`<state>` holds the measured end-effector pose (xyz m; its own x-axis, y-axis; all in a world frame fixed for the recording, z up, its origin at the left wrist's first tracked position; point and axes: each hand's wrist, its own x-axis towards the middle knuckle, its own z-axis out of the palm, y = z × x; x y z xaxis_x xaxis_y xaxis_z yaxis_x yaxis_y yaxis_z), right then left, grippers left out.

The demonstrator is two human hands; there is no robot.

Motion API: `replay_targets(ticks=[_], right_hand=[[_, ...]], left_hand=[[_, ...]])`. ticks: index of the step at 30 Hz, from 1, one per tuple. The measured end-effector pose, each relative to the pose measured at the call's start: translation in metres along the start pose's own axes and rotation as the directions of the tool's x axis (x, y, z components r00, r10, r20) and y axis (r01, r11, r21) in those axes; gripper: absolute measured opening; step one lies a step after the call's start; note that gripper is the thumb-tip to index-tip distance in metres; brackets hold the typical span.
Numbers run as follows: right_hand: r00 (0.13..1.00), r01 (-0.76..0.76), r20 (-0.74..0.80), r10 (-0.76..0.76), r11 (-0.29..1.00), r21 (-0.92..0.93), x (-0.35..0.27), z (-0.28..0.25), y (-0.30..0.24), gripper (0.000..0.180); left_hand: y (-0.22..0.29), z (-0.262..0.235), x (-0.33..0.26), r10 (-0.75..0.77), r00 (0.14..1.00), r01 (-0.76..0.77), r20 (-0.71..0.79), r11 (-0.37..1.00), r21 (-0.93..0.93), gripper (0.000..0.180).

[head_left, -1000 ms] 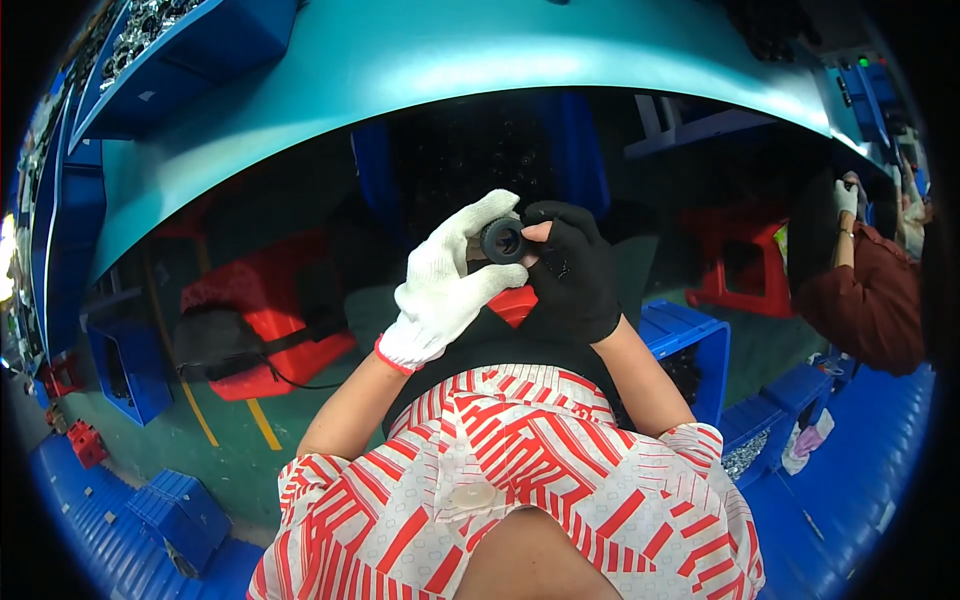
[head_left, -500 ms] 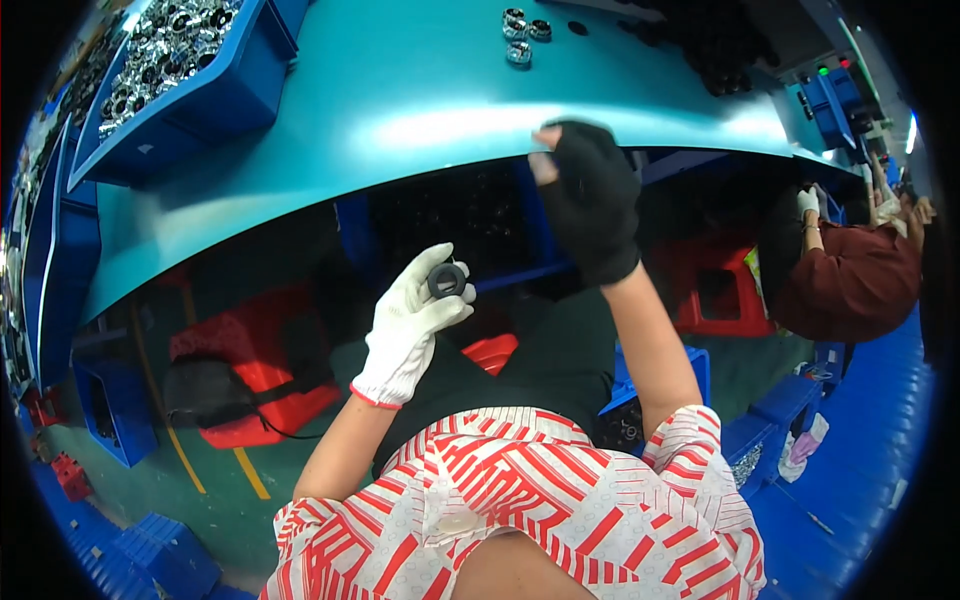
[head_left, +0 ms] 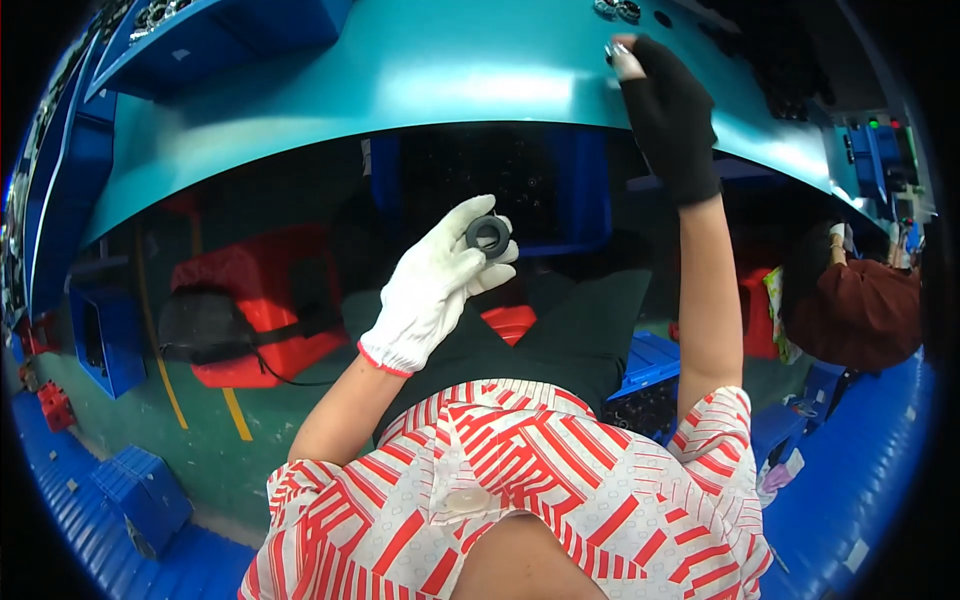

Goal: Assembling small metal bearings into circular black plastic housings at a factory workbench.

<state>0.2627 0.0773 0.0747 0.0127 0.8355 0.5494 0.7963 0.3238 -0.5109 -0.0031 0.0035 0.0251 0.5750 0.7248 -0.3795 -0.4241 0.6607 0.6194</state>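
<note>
My left hand (head_left: 440,275), in a white knit glove, holds a black ring (head_left: 488,236) between thumb and fingers in front of my lap. The ring's open centre faces up toward me. Over the teal table (head_left: 470,85) reaches my right hand (head_left: 672,115), in a black fingerless glove, its fingertips closed on a small shiny chrome ring (head_left: 611,52) that is partly hidden by them. Just beyond it, more chrome rings (head_left: 628,11) stand on the table at the picture's upper edge, beside a flat black disc (head_left: 662,18).
A blue bin (head_left: 582,190) of dark parts sits under the table edge before me. Blue bins (head_left: 215,45) with chrome parts stand at the upper left. A red stool (head_left: 250,290) with a black bag (head_left: 205,315) is at left. A co-worker (head_left: 855,310) sits at far right.
My right hand has reached forward and right to the chrome rings and closed on one. My left hand still holds the black ring, now higher and further right in view. The view has shifted.
</note>
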Motion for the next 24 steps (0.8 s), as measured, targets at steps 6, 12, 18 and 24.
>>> replay_targets(ticks=[6, 12, 18, 24], right_hand=[[0.93, -0.36, 0.224, 0.292, 0.848, 0.389, -0.097, -0.007, -0.077, 0.018], [0.832, -0.551, 0.371, 0.411, 0.686, 0.475, -0.141, 0.003, -0.09, 0.02], [0.917, -0.388, 0.236, 0.322, 0.86, 0.331, -0.152, 0.014, -0.079, 0.015], [0.896, -0.439, 0.247, 0.368, 0.813, 0.382, -0.157, 0.018, -0.074, 0.013]], left_hand=[[-0.01, 0.0, -0.002, -0.017, 1.0, 0.018, 0.026, 1.0, -0.022, 0.065], [-0.022, 0.015, -0.004, -0.043, 0.999, 0.041, 0.012, 0.993, 0.111, 0.052], [-0.031, 0.018, -0.003, 0.038, 0.997, -0.017, -0.063, 0.955, 0.295, 0.048], [-0.033, 0.014, -0.001, -0.045, 0.997, 0.06, -0.07, 0.973, 0.222, 0.048]])
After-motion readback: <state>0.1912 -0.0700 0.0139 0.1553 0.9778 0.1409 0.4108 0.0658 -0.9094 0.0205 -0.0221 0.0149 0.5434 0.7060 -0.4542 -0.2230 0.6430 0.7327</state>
